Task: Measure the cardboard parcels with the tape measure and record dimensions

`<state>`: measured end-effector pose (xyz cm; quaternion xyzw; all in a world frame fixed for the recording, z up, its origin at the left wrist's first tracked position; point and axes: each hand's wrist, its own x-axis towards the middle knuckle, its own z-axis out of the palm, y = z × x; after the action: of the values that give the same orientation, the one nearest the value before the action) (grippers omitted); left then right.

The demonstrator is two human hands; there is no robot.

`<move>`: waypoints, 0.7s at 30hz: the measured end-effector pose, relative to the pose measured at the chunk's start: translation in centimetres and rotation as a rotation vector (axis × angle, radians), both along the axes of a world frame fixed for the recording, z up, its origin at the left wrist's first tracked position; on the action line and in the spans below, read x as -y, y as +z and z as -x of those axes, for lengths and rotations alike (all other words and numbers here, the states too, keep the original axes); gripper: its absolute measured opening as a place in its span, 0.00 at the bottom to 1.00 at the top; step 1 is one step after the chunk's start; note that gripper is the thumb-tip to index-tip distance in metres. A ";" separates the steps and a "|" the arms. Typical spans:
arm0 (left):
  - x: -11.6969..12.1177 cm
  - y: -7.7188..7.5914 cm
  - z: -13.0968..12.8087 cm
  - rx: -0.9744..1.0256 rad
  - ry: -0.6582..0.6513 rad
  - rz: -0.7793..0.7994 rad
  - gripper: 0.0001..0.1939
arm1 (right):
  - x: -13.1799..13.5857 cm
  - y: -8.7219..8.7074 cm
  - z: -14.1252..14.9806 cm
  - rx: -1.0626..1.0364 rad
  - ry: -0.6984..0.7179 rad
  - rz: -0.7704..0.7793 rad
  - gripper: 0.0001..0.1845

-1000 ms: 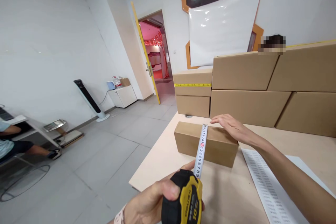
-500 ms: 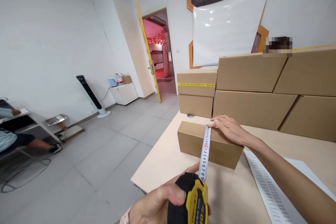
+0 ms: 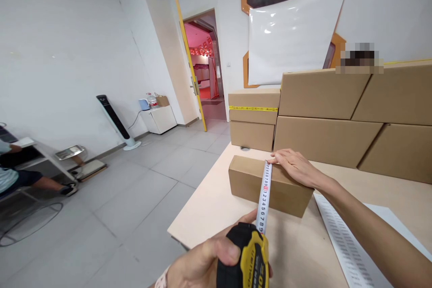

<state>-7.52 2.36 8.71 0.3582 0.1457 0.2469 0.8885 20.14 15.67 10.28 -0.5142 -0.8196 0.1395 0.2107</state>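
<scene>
Across the lower right, a pale table (image 3: 202, 211), cut off at right and bottom. Along its far side, large cartons (image 3: 324, 96), out of frame at right; print on the yellow tape too small to read. Behind them, a person's head (image 3: 361, 58), pixelated, the rest hidden. At the left edge, a seated person (image 3: 20, 179), largely cropped. On the table before the cartons, a smaller brown box (image 3: 286, 192), top partly covered. Just right, printed sheets (image 3: 339, 229), partly hidden by the right forearm, rows illegible.

Over the box top, the right hand (image 3: 292, 166), palm down, fingers stretched leftward to the blade's end; pinching or merely pressing, cannot tell. At the bottom, the left hand (image 3: 202, 254), wrapped firmly around a black-and-yellow tape measure (image 3: 251, 258), thumb on top, most fingers behind the case. On the case, "deli" and a cropped "10". Across the box and past its near edge, the blade (image 3: 264, 198), digits legible, one red mark midway.
</scene>
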 end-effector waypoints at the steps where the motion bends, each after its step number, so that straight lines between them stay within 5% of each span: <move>1: 0.0 0.0 0.0 0.002 0.000 0.003 0.48 | -0.1 0.0 0.0 -0.001 0.000 -0.001 0.33; 21: 0.4 -0.1 -0.3 0.041 0.009 0.020 0.48 | -0.1 0.0 0.0 0.007 0.000 0.016 0.34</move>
<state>-7.23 1.94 8.61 0.3435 0.1313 0.2567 0.8938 20.12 15.74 10.25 -0.5163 -0.8192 0.1441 0.2038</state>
